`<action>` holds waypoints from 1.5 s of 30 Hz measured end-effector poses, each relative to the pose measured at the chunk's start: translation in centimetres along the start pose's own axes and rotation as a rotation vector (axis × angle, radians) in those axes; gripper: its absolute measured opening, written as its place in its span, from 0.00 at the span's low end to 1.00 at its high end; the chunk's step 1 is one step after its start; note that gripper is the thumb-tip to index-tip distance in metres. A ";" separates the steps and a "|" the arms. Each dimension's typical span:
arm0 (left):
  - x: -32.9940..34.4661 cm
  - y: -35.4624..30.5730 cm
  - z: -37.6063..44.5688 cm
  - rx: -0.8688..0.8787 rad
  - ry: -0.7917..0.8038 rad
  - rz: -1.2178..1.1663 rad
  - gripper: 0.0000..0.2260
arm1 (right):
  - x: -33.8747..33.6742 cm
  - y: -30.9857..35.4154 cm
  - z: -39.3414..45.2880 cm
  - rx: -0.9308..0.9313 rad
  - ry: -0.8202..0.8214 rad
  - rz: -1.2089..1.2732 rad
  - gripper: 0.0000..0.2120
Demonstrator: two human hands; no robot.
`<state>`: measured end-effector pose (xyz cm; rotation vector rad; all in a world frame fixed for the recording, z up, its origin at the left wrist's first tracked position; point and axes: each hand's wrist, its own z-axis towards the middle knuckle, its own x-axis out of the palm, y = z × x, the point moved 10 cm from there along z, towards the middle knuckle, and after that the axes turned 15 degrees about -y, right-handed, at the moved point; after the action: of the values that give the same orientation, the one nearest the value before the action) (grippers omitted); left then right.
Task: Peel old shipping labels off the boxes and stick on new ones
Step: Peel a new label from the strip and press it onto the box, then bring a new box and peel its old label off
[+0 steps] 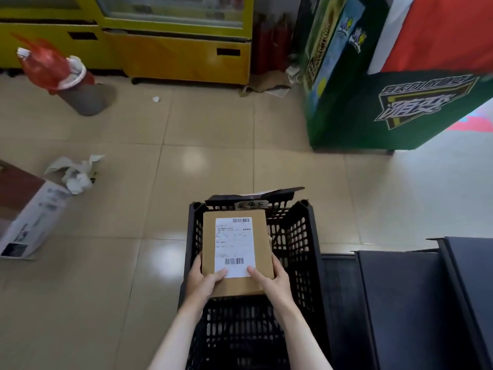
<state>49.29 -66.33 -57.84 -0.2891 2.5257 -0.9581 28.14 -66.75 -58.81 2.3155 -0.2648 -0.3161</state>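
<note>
Head view: box (236, 252) held above black crate (298, 236), label (234, 247) face up. Left hand (204, 280) grips box's near left edge, thumb on label corner. Right hand (272, 279) grips near right edge, thumb on label's other near corner. Crumpled paper (76, 173) on floor (208, 161) far left, beside flattened carton (29, 217). Bin (77, 89) near yellow cooler (181, 54).

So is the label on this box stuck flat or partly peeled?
Flat, as far as shows: the white label lies smooth on the cardboard box, no lifted corner visible. Both thumbs cover its near edge, so that part cannot be told.
</note>
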 end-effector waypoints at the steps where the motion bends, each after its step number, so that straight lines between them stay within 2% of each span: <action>1: 0.1 0.3 0.5 0.002 -0.008 0.003 0.28 | 0.3 -0.3 0.5 -0.002 0.010 -0.003 0.35; 13: 1.2 1.6 3.2 0.026 -0.015 0.121 0.30 | 1.4 -2.3 2.9 -0.031 0.030 -0.078 0.36; 17: 0.6 1.5 3.0 0.054 -0.062 0.156 0.36 | 1.2 -2.6 3.1 -0.025 0.022 -0.142 0.36; 20: 0.1 0.4 2.6 0.077 -0.088 0.198 0.41 | 0.8 -2.0 3.0 -0.034 -0.014 -0.236 0.43; 24: -0.6 -2.5 1.5 0.147 -0.066 0.255 0.41 | 0.0 1.6 1.6 -0.080 -0.053 -0.318 0.45; 27: -1.5 -6.0 -0.2 0.234 -0.039 0.282 0.33 | -1.7 5.7 0.0 -0.161 -0.106 -0.407 0.41; 30: -3.6 -10.3 -2.7 0.327 -0.036 0.327 0.29 | -3.6 11.2 -3.0 -0.324 -0.127 -0.588 0.37; 33: -5.7 -14.3 -6.3 0.477 -0.020 0.430 0.27 | -6.1 17.4 -7.7 -0.571 -0.196 -0.829 0.33; 36: -6.9 -19.2 -11.1 0.702 -0.051 0.555 0.29 | -8.8 22.5 -12.8 -0.712 -0.248 -0.935 0.33; 39: -5.7 -23.7 -17.0 0.952 -0.059 0.672 0.31 | -12.2 26.0 -18.0 -0.779 -0.343 -1.029 0.33; 42: -2.5 -27.6 -24.8 1.213 0.034 0.781 0.26 | -17.0 28.7 -23.4 -0.860 -0.547 -1.010 0.31; 45: -0.3 -30.9 -33.0 1.442 0.093 0.790 0.26 | -20.8 30.3 -29.9 -0.857 -0.667 -1.010 0.31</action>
<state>35.86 -69.93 -14.82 1.0615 1.1763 -1.9921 14.73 -61.36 -13.71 1.2555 0.6461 -1.3850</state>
